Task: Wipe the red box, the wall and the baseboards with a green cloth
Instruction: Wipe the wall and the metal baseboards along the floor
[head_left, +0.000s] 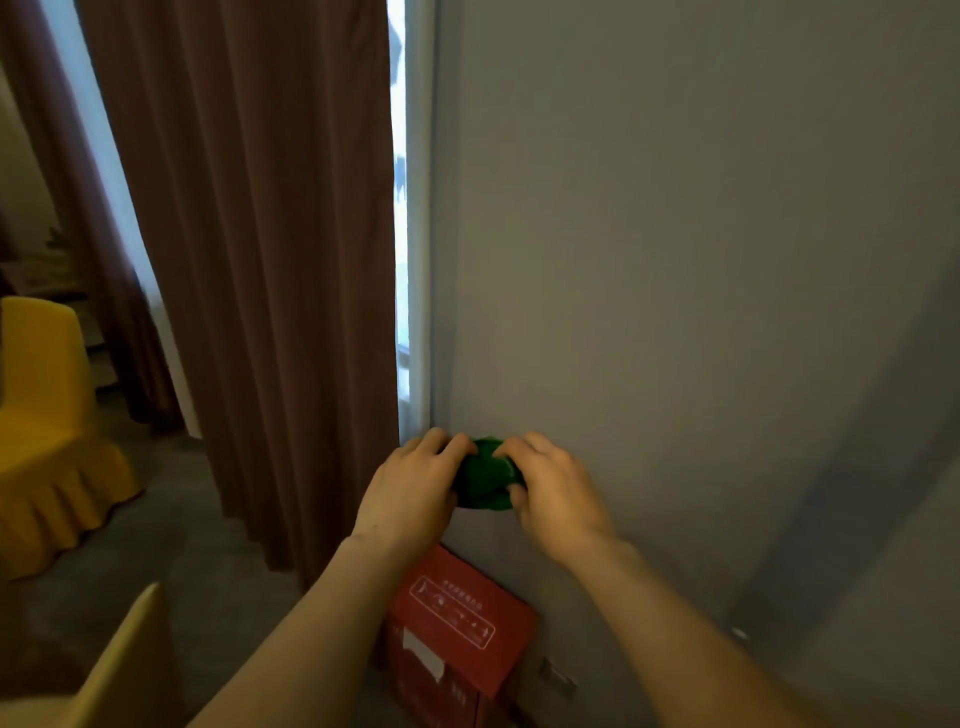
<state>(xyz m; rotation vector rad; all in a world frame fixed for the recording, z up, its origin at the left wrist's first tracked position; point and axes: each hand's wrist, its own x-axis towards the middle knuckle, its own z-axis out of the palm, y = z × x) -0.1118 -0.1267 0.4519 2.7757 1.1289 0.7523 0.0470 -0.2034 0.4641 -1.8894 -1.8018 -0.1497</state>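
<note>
A bunched green cloth (485, 475) is held between both my hands in front of the grey wall (675, 260). My left hand (413, 488) grips its left side and my right hand (553, 488) grips its right side. Below my hands a red box (457, 623) with white print on its top stands on the floor against the wall. The bottom of the wall beside the box is dim, and I cannot make out the baseboard clearly.
A brown curtain (270, 260) hangs left of the wall corner, with a bright window strip (400, 208) beside it. A yellow covered chair (47, 426) stands at far left. A pale chair back (130, 665) rises at bottom left. Grey floor (197, 519) lies between them.
</note>
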